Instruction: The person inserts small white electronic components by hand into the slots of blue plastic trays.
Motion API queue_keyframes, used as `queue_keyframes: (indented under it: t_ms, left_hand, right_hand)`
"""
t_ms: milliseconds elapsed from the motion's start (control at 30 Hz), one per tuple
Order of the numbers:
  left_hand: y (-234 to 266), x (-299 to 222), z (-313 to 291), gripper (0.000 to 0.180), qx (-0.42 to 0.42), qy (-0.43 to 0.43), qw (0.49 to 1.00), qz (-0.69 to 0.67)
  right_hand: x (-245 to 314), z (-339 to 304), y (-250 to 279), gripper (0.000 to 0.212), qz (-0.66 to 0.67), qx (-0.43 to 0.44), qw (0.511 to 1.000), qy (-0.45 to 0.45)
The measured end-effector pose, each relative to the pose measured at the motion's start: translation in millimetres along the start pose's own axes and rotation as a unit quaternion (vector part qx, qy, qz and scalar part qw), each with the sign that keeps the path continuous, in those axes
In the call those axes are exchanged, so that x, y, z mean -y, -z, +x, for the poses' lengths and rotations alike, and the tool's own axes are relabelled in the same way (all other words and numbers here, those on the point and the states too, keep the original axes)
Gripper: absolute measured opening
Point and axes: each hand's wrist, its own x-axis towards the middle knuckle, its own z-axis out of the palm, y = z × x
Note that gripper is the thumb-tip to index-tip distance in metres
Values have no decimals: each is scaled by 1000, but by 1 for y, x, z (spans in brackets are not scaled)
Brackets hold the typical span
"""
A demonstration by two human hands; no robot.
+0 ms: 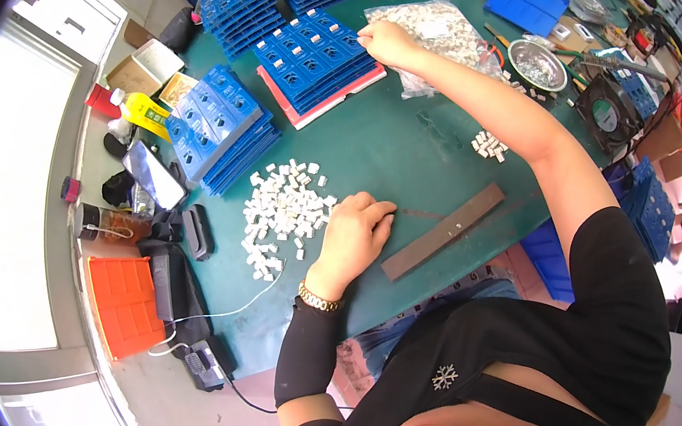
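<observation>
My right hand point(390, 46) reaches far forward, its fingers pinched together at the right corner of the top blue circuit board panel point(314, 50). Whatever lies between those fingertips is too small to make out. Small white parts are set on that panel, which tops a stack on a red-and-white base point(287, 107). On the green table point(441, 161), my left hand point(353, 236) rests with curled fingers beside a loose pile of small white connectors point(286, 210). What it holds, if anything, is hidden.
More blue panels point(220, 126) are stacked at left and behind. A bag of white parts point(441, 25), a metal bowl point(538, 65) and a small fan point(607, 114) stand far right. A brown strip point(443, 232) lies near me. An orange bin point(125, 306) is at left.
</observation>
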Motion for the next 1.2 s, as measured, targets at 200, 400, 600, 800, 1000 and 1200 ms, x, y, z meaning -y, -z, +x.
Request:
queue_keyframes:
  t_ms: [200, 400, 600, 800, 1000, 1200]
  left_hand:
    - [1, 2, -1, 13, -5, 6, 1000, 13]
    - [2, 2, -2, 13, -5, 12, 1000, 15]
    - [-3, 1, 1, 15, 4, -5, 1000, 3]
    - [-6, 1, -4, 17, 4, -11, 999, 34]
    - [2, 1, -8, 16, 8, 4, 1000, 15]
    - [49, 32, -7, 15, -163, 169, 964, 124]
  right_hand:
    - [28, -9, 5, 29, -15, -124, 989, 75]
    - [158, -21, -46, 58, -7, -37, 908, 417]
    - [180, -18, -97, 66, -169, 102, 886, 419]
    - [156, -55, -86, 39, -181, -95, 821, 534]
    - [118, -146, 43, 41, -96, -117, 834, 530]
    - [25, -268, 133, 37, -178, -24, 872, 455]
